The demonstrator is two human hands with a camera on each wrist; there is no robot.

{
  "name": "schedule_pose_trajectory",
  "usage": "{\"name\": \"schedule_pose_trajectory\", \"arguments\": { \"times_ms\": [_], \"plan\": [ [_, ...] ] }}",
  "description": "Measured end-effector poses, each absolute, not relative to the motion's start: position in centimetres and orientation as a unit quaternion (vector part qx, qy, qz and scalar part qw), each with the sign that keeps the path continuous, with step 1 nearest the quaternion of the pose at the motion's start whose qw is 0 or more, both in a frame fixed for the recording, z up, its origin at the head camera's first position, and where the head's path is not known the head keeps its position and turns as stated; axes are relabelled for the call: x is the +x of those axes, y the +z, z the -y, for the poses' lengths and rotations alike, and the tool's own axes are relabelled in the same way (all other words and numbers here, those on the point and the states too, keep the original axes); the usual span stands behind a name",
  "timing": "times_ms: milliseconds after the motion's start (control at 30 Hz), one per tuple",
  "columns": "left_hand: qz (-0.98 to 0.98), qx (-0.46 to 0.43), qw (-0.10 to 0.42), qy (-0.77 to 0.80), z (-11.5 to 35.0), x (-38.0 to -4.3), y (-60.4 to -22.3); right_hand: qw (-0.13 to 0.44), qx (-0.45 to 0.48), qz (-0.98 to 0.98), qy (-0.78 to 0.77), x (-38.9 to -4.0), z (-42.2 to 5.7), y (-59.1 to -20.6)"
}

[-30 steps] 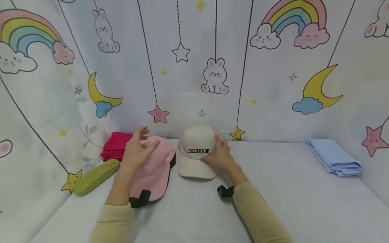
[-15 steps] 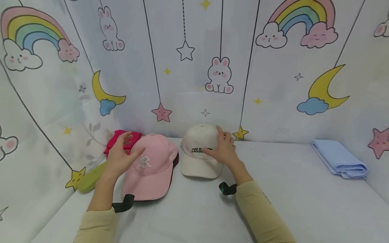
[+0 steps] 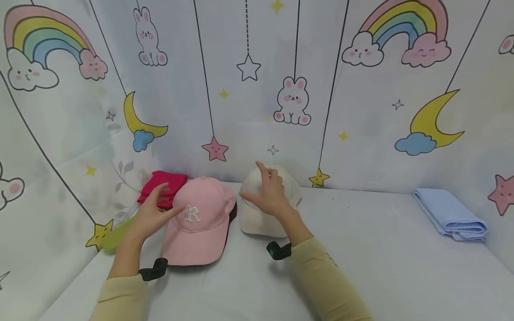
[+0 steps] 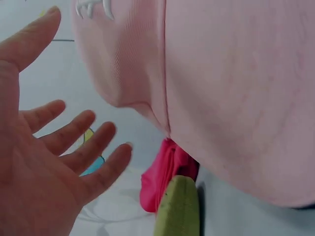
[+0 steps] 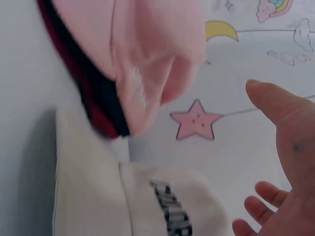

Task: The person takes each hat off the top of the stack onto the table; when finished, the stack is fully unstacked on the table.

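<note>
A pink baseball cap (image 3: 202, 203) with a white letter R lies on the table, its brim toward me. My left hand (image 3: 150, 216) is at its left side, fingers spread and holding nothing; the left wrist view shows a gap between the hand (image 4: 54, 162) and the cap (image 4: 221, 88). Right of it sits a cream cap (image 3: 263, 223) with dark lettering, partly hidden in the head view by my right hand (image 3: 273, 194). That hand is above and in front of the cream cap, thumb and fingers apart, nothing in its grasp. The lettering shows in the right wrist view on the cream cap (image 5: 167, 201).
Folded red cloth (image 3: 172, 180) lies behind the pink cap at the left. A long green case (image 3: 114, 238) is beside the left wall. Folded light blue cloth (image 3: 449, 214) lies at the far right of the white table (image 3: 361, 249). A printed curtain (image 3: 249, 107) hangs behind.
My left hand has moved left and off the front of the pink cap. The right hand has shifted left, from the cream cap's right side to in front of it.
</note>
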State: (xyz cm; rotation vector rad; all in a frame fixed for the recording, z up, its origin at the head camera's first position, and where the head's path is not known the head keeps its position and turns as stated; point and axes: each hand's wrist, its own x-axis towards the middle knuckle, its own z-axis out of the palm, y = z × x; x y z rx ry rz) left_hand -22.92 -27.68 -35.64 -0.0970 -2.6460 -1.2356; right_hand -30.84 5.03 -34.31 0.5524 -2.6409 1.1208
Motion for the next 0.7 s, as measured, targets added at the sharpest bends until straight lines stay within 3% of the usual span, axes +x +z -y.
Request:
{"name": "schedule_pose_trajectory", "arguments": {
  "times_ms": [233, 700],
  "plan": [
    [0.917, -0.019, 0.027, -0.397, 28.6, -22.9, -36.8, 0.078, 0.238, 0.862, 0.441, -29.9, -0.8, -34.5],
    [0.904, -0.055, -0.001, -0.424, 30.3, -22.6, -38.5, 0.012, 0.258, 0.846, 0.467, -28.5, 2.1, -37.4]
  ]
}}
